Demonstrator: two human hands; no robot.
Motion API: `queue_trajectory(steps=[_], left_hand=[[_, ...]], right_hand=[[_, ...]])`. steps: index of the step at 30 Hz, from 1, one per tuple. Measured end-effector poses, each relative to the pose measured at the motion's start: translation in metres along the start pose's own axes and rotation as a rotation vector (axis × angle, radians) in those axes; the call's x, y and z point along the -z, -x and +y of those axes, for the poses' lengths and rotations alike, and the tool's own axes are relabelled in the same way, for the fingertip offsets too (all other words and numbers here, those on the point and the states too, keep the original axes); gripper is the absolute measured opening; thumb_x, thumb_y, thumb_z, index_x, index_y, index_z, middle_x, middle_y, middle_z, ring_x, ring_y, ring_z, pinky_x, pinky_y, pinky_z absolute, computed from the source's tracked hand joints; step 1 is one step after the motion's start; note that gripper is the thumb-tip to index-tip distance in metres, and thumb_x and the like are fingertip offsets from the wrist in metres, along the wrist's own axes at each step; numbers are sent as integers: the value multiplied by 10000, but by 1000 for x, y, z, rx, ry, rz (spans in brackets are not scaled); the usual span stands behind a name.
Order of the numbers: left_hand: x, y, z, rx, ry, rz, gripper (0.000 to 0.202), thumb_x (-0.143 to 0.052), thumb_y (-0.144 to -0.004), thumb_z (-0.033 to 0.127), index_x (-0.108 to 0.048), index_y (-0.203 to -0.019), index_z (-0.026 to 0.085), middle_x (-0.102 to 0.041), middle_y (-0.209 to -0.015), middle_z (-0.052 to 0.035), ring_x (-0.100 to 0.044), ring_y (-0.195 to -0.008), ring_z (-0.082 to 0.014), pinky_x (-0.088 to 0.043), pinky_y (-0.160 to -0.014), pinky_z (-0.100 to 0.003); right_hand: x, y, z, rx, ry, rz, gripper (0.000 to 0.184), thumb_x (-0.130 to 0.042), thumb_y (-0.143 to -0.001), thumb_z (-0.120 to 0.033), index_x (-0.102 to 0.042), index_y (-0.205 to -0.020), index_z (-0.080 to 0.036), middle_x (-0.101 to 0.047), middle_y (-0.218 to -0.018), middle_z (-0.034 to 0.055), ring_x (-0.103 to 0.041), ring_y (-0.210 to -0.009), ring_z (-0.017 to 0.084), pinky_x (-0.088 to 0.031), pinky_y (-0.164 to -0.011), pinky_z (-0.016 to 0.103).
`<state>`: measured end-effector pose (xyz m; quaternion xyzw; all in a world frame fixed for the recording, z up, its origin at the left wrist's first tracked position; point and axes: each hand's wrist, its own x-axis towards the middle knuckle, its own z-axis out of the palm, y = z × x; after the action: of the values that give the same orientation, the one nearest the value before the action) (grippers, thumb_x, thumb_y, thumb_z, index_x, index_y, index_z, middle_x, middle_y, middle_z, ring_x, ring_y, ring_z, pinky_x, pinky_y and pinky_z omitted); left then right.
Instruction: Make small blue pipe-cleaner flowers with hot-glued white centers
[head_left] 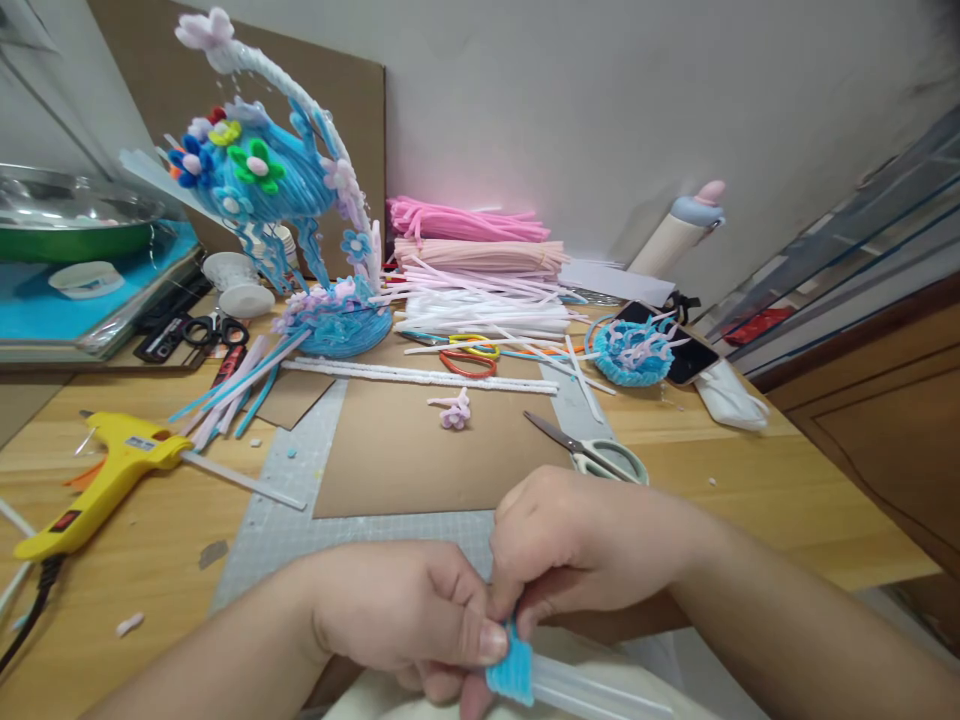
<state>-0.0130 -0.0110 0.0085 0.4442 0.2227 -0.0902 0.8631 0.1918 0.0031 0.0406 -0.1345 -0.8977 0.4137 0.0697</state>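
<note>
At your far left, a yellow hot-glue gun with a red switch [112, 450] lies on the wooden table, a translucent glue stick [244, 480] projecting from its rear. Next, a blue, flower-covered fuzzy-stem ornament with a white arched spine [289, 180] stands on its round blue base; by its look, this piece is largely or wholly assembled. Your left hand [394, 610] pinches the left end of a short, bright-blue fuzzy wrap [512, 672], thumb pressed to its edge; the lower fingers are partly hidden. Beyond, a small lilac fuzzy flower [454, 410] rests on the brown cardboard sheet [405, 465], apparently finished and unattached. The wrap sits in front of your body, below the table's near edge, around clear straight rods [600, 692]. Your right hand [577, 550] is closed, thumb and forefinger at the wrap's upper edge; whether they grip a loose strand end cannot be told. Progress: adjacent blue turns form a compact band, while the rods to its right remain bare; securing or extending the band appears outstanding. Farther right, green-handled scissors [611, 460] and a round blue fuzzy piece with lilac strands [634, 350] lie clear of your hands.
</note>
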Motion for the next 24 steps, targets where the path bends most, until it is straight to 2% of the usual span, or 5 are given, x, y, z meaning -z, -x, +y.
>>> queue_trajectory(steps=[4,9,16,21,24], left_hand=[[1,-1,-1,22,8,-23,505,-615,-699,635,-612,-597,140,-367,-416,69,-228,-346,-58,-119,-371,-247],[3,-4,-2,91,-25,-51,558,-661,-575,699,-604,-562,144,-403,-382,69,-263,-306,-47,-134,-320,-235],[-2,-3,7,126,-78,-17,565,-666,-536,718,-611,-585,158,-402,-383,74,-275,-329,-53,-152,-335,-224],[-4,2,8,133,-58,-34,558,-645,-569,715,-592,-611,161,-433,-398,56,-341,-329,-69,-223,-325,-197],[-4,8,9,-31,-35,47,557,-638,-613,683,-591,-844,179,-590,-639,9,-535,-500,-123,-395,-437,-210]], right_hand=[[0,-1,-9,12,118,29,122,-593,-861,-163,-664,-955,-195,-716,-817,-6,-627,-775,105,-423,-743,196],[-2,-3,-7,61,97,5,128,-588,-855,-150,-653,-965,-165,-712,-800,-4,-614,-735,102,-407,-688,194],[-2,-4,-9,123,104,-3,186,-545,-833,-67,-676,-932,-155,-695,-831,6,-585,-746,101,-400,-682,188],[-4,-3,-5,102,-110,31,170,-514,-857,-107,-680,-884,-129,-678,-780,48,-590,-742,119,-418,-723,199],[-11,-2,5,-105,-426,127,130,-580,-838,-201,-674,-831,-111,-636,-719,40,-556,-651,110,-428,-637,206]])
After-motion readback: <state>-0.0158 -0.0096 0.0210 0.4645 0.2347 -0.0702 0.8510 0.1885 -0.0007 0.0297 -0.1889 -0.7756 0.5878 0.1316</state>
